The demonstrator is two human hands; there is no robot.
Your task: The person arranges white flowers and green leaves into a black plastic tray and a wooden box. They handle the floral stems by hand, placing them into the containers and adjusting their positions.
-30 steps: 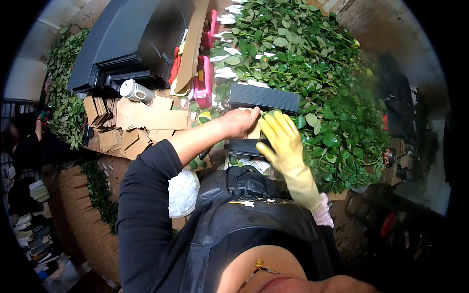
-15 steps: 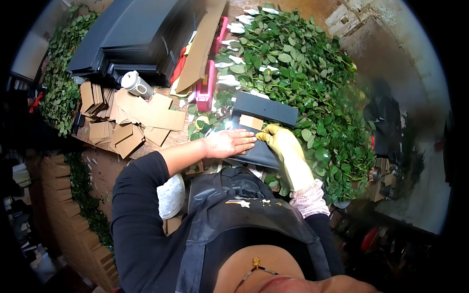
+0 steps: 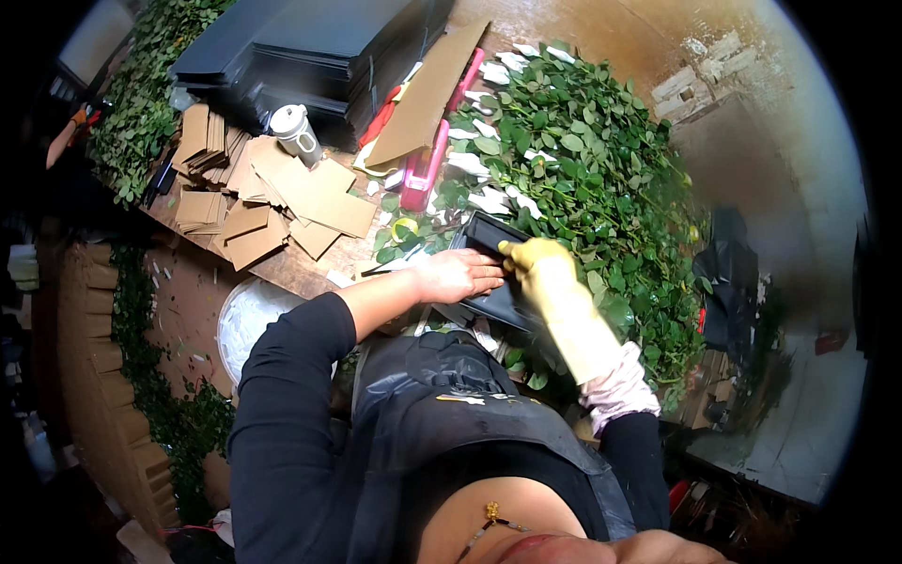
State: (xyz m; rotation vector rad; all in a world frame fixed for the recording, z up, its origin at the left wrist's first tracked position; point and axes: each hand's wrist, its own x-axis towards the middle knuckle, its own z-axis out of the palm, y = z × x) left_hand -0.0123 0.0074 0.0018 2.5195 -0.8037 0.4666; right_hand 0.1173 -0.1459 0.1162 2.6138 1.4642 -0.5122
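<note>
While the black flat box [image 3: 490, 273] is kept on the near edge of the table [image 3: 310, 268], just beside the green leaves [image 3: 601, 169], it is pressed from 2 sides. The left hand [image 3: 456, 274] is laid flat on it with fingers straight, and the right hand [image 3: 537, 263], in a yellow glove, is curled over its top edge. Folding appears to be in hand; next, a firm, even press is probably needed.

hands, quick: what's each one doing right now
Left hand: bare, open, flat on the black tray.
Right hand: yellow glove, fingers curled over the tray's edge, gripping it.
</note>
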